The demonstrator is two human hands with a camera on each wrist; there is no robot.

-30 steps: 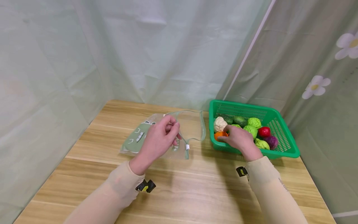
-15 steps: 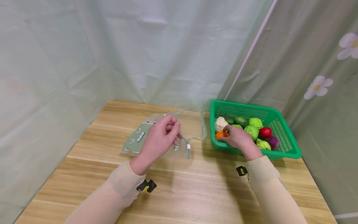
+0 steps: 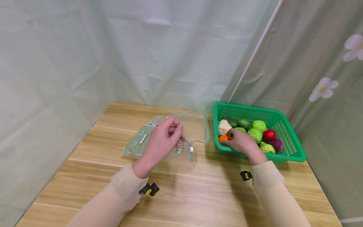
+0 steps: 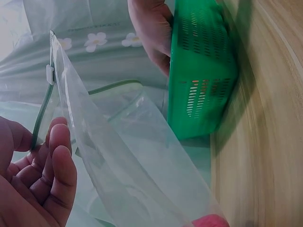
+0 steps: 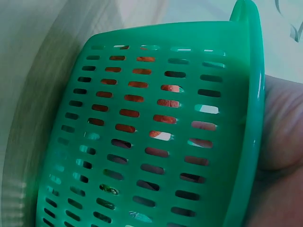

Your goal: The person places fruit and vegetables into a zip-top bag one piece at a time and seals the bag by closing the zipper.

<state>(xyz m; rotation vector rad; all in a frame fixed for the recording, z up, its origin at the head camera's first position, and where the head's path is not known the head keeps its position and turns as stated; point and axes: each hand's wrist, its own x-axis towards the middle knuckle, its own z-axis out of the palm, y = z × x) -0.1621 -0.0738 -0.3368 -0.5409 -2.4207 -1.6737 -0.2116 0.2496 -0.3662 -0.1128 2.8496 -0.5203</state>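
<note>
Leftmost, the clear bag (image 3: 140,138), with a green face printed on it, stretches along the table (image 3: 181,198). My left hand (image 3: 164,137) grips it, thumb and finger pinching its green edge — the other fingers curl loosely beside it. Right of that hand, a white slider (image 3: 191,149) sits on the edging at the bag's mouth. Next comes the green basket (image 3: 249,107), near the bag. At its left end, the cauliflower (image 3: 224,127) sits just behind the orange vegetable (image 3: 224,138). My right hand (image 3: 243,142) reaches over the rim, thumb and forefinger around the orange one; with the other fingers hidden, I can't tell whether I have hold of it — then come cabbages (image 3: 255,135), the red vegetable (image 3: 269,135) and the purple one (image 3: 276,145).
</note>
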